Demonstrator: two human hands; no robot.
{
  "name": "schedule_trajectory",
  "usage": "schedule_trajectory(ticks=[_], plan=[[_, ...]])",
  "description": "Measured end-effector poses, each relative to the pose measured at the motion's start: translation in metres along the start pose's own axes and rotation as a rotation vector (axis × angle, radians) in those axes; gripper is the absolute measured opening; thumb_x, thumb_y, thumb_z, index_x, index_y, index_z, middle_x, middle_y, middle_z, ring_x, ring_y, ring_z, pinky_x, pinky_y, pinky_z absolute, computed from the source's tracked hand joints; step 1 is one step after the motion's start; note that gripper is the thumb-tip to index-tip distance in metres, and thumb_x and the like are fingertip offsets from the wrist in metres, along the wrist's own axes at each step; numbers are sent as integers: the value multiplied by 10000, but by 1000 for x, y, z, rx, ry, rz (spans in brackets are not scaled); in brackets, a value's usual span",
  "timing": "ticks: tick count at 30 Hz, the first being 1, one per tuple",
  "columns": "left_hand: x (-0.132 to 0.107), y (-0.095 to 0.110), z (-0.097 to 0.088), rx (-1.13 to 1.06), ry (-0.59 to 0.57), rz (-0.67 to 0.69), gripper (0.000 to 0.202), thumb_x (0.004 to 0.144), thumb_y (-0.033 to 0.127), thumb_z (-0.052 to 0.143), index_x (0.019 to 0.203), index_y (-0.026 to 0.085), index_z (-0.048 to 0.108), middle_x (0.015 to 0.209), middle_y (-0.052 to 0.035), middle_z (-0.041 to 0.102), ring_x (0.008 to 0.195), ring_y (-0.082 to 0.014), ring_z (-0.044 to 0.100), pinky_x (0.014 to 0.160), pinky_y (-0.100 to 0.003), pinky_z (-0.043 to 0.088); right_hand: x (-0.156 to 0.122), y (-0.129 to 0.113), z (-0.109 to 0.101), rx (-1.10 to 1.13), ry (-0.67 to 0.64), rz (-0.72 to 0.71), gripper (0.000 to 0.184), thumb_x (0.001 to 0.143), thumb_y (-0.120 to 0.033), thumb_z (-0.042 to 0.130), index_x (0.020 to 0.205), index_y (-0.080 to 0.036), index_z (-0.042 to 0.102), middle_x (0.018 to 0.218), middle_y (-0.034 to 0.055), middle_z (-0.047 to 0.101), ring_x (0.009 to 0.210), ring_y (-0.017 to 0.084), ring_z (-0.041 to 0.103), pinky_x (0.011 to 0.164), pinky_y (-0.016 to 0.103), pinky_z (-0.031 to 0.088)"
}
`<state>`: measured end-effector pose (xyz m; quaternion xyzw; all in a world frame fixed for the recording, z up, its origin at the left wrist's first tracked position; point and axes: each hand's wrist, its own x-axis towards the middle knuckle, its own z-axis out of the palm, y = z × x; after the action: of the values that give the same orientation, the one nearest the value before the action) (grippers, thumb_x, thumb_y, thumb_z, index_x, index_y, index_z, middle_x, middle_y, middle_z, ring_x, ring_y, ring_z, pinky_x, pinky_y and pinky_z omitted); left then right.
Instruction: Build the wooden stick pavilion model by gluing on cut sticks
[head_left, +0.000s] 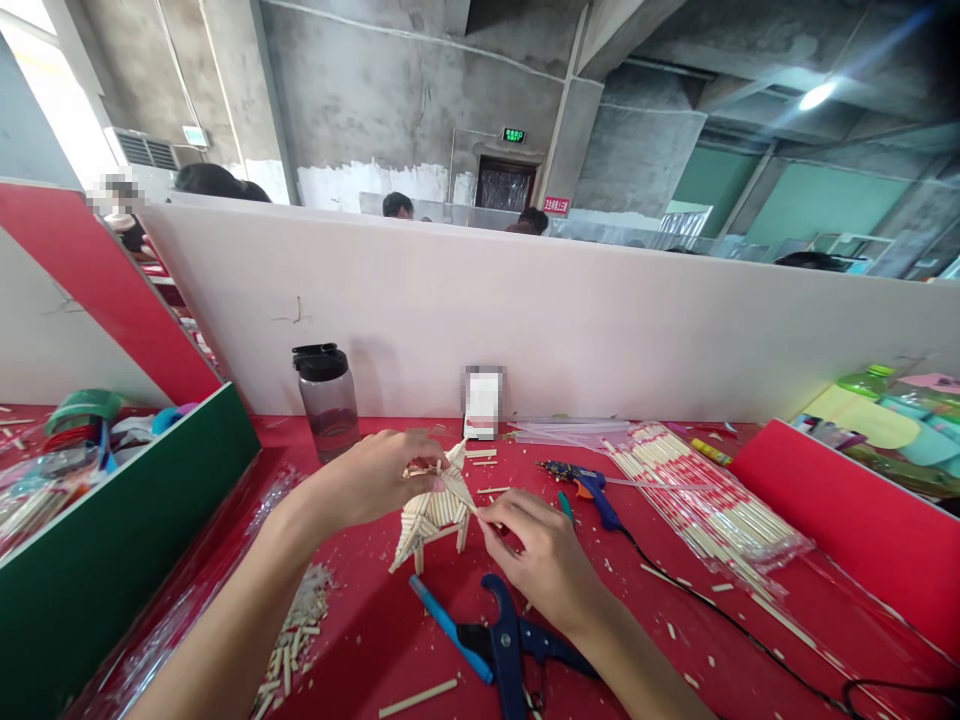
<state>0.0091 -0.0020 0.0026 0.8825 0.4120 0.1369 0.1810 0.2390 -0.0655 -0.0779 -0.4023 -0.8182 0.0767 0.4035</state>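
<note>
An animal-like model made of pale wooden sticks [427,518] stands on legs on the red table, between my hands. My left hand [390,474] reaches over it from the left, its fingers closed on the upper part of the model. From the right, my right hand [538,545] pinches the pointed lower tip of a triangular stick panel on the model's side. Fingers cover part of the model's top. Just in front lie a blue pipe cutter [508,645] and a light blue pen-like stick [448,625].
A blue glue gun [600,494] with a black cord lies right, near packed wooden sticks [712,500]. Behind stand a water bottle [330,405] and a phone [484,402]. Stick offcuts [300,620] lie front left. Green [150,500] and red [847,500] dividers flank the table.
</note>
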Motion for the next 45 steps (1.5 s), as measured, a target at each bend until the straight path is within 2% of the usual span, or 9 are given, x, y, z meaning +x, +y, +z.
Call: schedule_trajectory(ticks=[17, 22, 26, 30, 33, 36, 40, 45], plan=[[0, 2, 0, -20, -2, -10, 245, 921, 401, 549, 989, 254, 732, 978, -40, 768, 858, -210, 695, 728, -271, 465, 1, 1, -1, 7, -7, 25, 163, 918, -105, 551, 876, -211, 667, 849, 41, 666, 815, 174, 652, 764, 274, 520], [0, 0, 0, -11, -1, -22, 259, 922, 405, 538, 1001, 256, 735, 1005, -45, 772, 881, -222, 699, 731, -275, 473, 0, 2, -1, 21, -22, 30, 175, 916, -102, 549, 966, -225, 663, 913, 49, 685, 866, 185, 661, 801, 292, 528], [-1, -3, 1, -4, 4, -12, 238, 923, 391, 548, 1017, 267, 728, 1015, -28, 771, 886, -216, 700, 723, -265, 473, -3, 6, 2, 15, -22, 119, 249, 853, -166, 668, 1084, -237, 608, 975, 44, 695, 887, 200, 666, 801, 304, 530], [-1, -4, 2, 3, 9, -8, 238, 930, 399, 542, 1011, 273, 726, 1026, -25, 771, 903, -219, 704, 723, -262, 474, -4, 9, 5, 37, -32, 180, 222, 843, -192, 679, 1051, -228, 610, 962, 34, 698, 869, 190, 666, 792, 298, 524], [0, -4, 3, 26, 30, -33, 266, 932, 433, 538, 1015, 273, 732, 1031, -45, 772, 905, -234, 710, 730, -271, 481, -3, 10, 5, 106, -36, 236, 183, 865, -184, 638, 1042, -229, 621, 970, 33, 712, 885, 188, 680, 807, 300, 529], [1, -4, 5, 39, 79, -78, 303, 922, 475, 544, 1049, 274, 733, 1034, -64, 773, 900, -250, 715, 729, -280, 491, 0, 10, 5, 266, -34, 324, 184, 882, -195, 614, 1063, -225, 617, 982, 38, 733, 915, 187, 703, 818, 299, 550], [3, -5, 8, 33, 117, -112, 337, 921, 503, 530, 1076, 282, 731, 1008, -62, 777, 872, -254, 721, 715, -284, 497, 4, 14, 7, 438, 7, 407, 173, 892, -251, 609, 1062, -216, 619, 1024, 59, 743, 966, 198, 711, 813, 305, 571], [6, -6, 11, 28, 175, -164, 358, 922, 513, 497, 1028, 273, 742, 995, -49, 779, 861, -261, 714, 680, -281, 482, 9, 25, 14, 564, 55, 466, 247, 884, -343, 643, 1095, -217, 623, 1083, 79, 728, 1016, 219, 695, 839, 320, 572]])
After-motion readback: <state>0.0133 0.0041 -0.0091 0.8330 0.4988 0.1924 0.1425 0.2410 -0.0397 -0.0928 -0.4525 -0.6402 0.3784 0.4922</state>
